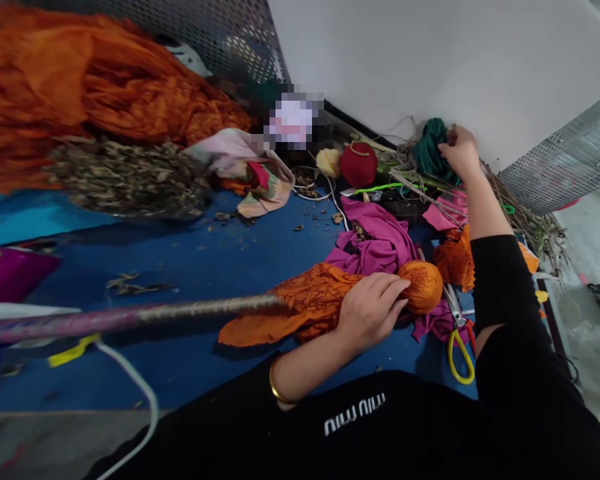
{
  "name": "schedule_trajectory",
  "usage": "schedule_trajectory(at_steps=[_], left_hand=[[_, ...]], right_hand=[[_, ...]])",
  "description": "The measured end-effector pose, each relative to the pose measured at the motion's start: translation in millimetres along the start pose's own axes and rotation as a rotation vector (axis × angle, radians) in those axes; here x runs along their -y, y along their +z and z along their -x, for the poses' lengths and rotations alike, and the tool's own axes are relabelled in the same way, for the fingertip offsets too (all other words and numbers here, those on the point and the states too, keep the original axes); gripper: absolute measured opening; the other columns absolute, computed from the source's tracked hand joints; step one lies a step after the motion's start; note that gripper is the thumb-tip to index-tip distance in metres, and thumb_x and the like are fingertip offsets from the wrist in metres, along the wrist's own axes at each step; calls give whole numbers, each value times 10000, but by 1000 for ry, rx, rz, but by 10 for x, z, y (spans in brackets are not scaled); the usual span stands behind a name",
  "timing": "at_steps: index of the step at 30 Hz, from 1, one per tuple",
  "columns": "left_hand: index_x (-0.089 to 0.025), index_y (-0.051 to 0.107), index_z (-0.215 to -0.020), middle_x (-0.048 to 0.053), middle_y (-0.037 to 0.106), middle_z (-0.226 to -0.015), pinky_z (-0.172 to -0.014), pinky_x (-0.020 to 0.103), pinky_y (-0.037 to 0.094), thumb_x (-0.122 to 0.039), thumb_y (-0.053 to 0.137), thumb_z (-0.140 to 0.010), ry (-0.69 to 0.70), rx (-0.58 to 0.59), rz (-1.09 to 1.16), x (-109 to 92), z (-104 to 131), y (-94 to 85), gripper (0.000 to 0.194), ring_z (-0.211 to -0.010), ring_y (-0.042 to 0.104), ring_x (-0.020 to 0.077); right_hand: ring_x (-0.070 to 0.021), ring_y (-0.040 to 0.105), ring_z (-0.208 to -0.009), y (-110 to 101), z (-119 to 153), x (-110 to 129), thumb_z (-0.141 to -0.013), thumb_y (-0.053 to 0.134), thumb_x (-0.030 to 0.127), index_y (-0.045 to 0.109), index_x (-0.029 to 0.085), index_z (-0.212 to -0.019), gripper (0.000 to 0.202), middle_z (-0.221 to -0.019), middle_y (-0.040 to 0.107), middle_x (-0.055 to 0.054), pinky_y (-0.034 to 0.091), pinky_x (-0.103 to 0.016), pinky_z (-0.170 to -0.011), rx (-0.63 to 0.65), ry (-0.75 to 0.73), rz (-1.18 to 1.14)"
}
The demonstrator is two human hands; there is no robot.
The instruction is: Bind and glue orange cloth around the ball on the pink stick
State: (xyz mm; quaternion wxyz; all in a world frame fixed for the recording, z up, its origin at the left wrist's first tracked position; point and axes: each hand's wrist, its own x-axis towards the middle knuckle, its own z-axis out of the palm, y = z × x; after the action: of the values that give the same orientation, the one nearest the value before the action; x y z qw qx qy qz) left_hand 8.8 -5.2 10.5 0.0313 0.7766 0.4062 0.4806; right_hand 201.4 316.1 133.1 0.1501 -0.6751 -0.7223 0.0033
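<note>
Black shirt (410,427) nearest, my left hand (373,307), arm bent, curls closed around an orange bundle (421,287); my right hand (461,152), outstretched, pinches green cloth (429,150).

Indoor light is dim and diffuse over the blue table (220,243), brightest on the smooth pale-grey panel (430,60) behind its far edge. Soft shadow pools under the heap of dried brown leaves (130,180). A small highlight glints on the gold metal bangle (275,383), while the black fabric sleeve (505,287) sinks nearly into featureless dark. Toward the far left corner, the crumpled orange cloth pile (100,87) is smeared and stretched by wide-angle distortion. Coarse pixelation covers a patch near the far edge's middle.
</note>
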Motion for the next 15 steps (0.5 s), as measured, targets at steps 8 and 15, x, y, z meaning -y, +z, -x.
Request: schedule_trajectory(at_steps=[8, 15], left_hand=[[-161, 661, -1161, 93, 775, -1001, -798, 344, 601, -256, 588, -1026, -5, -7, -2, 9, 13, 17, 181, -904, 722, 218], [-161, 664, -1163, 94, 774, -998, -805, 346, 606, -269, 582, -1032, -3, 10, -3, 14, 11, 10, 189, -903, 720, 219]], right_hand=[[-269, 672, -1300, -69, 407, -373, -995, 501, 250, 775, 201, -1230, 365, -1366, 759, -95, 524, -367, -1116, 285, -74, 281], [-347, 702, -1273, 195, 135, -348, -977, 505, 234, 774, 118, -1239, 392, -1348, 749, -208, 563, -405, -1057, 348, 18, 303]])
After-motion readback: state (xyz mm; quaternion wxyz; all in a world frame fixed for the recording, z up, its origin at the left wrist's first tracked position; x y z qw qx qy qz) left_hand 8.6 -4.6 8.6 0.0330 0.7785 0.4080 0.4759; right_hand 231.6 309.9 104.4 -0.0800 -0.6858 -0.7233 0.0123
